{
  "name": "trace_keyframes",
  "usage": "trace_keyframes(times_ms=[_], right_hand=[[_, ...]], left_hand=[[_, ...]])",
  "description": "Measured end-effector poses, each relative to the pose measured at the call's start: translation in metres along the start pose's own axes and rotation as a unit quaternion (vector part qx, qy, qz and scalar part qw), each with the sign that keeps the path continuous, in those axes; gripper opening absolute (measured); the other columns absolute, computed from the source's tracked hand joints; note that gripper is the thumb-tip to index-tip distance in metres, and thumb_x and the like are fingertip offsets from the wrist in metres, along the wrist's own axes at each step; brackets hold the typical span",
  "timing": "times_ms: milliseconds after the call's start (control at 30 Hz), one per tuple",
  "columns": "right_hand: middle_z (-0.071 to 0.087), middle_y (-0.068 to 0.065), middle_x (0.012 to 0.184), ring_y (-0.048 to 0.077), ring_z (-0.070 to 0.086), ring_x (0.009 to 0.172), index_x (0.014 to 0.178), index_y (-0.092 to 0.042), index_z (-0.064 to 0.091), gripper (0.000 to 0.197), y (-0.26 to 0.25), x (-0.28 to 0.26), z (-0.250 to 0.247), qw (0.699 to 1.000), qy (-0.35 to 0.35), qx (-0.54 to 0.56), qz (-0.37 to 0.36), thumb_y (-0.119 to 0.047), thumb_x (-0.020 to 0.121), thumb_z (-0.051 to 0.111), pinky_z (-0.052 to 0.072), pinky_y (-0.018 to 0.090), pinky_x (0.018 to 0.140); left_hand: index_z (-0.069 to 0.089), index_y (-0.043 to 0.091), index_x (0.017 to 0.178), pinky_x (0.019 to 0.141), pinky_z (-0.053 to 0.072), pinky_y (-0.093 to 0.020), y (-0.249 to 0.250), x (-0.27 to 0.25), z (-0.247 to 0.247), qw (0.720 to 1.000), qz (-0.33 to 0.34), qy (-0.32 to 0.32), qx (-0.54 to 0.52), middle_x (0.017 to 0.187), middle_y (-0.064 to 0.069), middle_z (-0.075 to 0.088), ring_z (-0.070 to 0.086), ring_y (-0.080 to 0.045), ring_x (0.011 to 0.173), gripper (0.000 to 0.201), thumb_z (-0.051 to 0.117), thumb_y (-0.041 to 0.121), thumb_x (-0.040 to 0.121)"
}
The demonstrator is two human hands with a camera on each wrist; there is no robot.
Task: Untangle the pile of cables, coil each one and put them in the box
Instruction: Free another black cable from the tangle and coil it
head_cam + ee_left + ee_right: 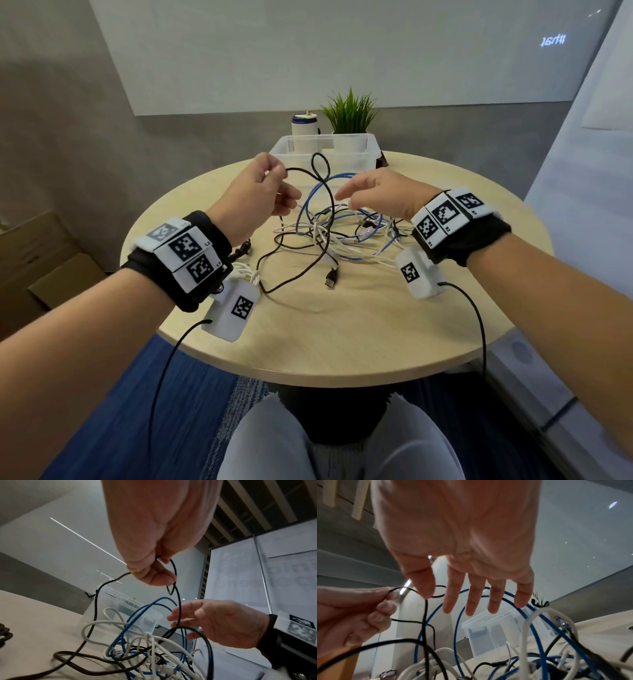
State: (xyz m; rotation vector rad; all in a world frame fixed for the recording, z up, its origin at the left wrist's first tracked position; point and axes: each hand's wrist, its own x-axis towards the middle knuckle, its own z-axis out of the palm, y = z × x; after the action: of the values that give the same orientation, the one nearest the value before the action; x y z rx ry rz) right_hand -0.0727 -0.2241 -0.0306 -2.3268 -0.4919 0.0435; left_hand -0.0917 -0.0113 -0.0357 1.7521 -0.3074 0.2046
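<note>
- The left hand (260, 192), at the centre left of the head view, pinches a thin black cable (328, 192) between thumb and fingers and holds it above the surface (342, 325); the left wrist view shows the strand clamped at the fingertips, with a small loop hanging just beneath them.
- From that pinch the black cable arcs toward the right of the frame, forms a small upright loop in front of the box (325, 154), then drops into the pile and trails out toward the lower centre, ending in a dark USB plug (331, 278) lying flat on the surface.
- The right hand (380, 197), centre right in the head view, has its fingers straight and spread (the right wrist view shows all of them extended) and grips nothing; its fingertips sit close to the raised black strand and the blue loops, though whether they touch I cannot tell.
- The pile of cables (342, 236) lies in the middle of the round surface, between the two wrists: white cables (329, 255) tangled with a blue cable (310, 202) whose loops stand up above the heap.
- The clear plastic box stands open at the far edge of the surface, in the upper centre of the head view, just behind the pile.
- Behind the box stand a small green plant (349, 109) and a white container (304, 126).
</note>
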Motion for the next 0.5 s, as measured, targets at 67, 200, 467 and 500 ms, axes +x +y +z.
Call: trace_keyframes(times_ms=[67, 200, 467, 500], right_hand=[[0.061, -0.005, 0.119, 0.011, 0.053, 0.113, 0.112, -0.025, 0.068, 0.026, -0.002, -0.002, 0.004, 0.999, -0.027, -0.020, -0.005, -0.024, 0.087, 0.065, 0.036, 0.025, 0.096], [0.066, -0.010, 0.102, 0.008, 0.057, 0.101, 0.094, -0.028, 0.073, 0.013, -0.002, 0.001, 0.010, 0.999, -0.002, -0.028, -0.025, -0.035, 0.084, 0.069, 0.039, 0.026, 0.092], [0.068, 0.005, 0.079, 0.015, 0.064, 0.061, 0.082, -0.020, 0.053, 0.019, -0.006, 0.013, 0.002, 0.988, 0.130, 0.087, -0.004, -0.017, 0.099, 0.045, 0.041, 0.017, 0.043], [0.066, 0.006, 0.076, 0.016, 0.064, 0.059, 0.083, -0.020, 0.052, 0.018, -0.007, 0.014, 0.001, 0.984, 0.140, 0.110, -0.002, -0.017, 0.100, 0.044, 0.042, 0.019, 0.042]], left_hand=[[0.040, 0.019, 0.084, 0.060, 0.048, -0.026, 0.001, 0.000, 0.002, 1.000, 0.006, 0.002, -0.026, 0.076, -0.007, 0.064, 0.058, -0.015, 0.060, 0.023, 0.029, 0.017, 0.104], [0.039, 0.020, 0.086, 0.057, 0.047, -0.023, 0.002, -0.004, 0.006, 0.999, 0.012, -0.019, -0.046, 0.082, -0.009, 0.066, 0.060, -0.015, 0.061, 0.022, 0.027, 0.018, 0.104], [0.060, 0.018, 0.091, 0.047, 0.037, -0.015, -0.006, -0.005, -0.003, 0.949, 0.004, 0.019, 0.314, 0.083, 0.004, 0.062, 0.057, -0.012, 0.062, 0.008, 0.053, 0.021, 0.094], [0.059, 0.018, 0.096, 0.047, 0.038, -0.013, -0.004, -0.006, -0.001, 0.955, 0.015, 0.028, 0.296, 0.090, 0.004, 0.062, 0.059, -0.014, 0.064, 0.007, 0.055, 0.023, 0.093]])
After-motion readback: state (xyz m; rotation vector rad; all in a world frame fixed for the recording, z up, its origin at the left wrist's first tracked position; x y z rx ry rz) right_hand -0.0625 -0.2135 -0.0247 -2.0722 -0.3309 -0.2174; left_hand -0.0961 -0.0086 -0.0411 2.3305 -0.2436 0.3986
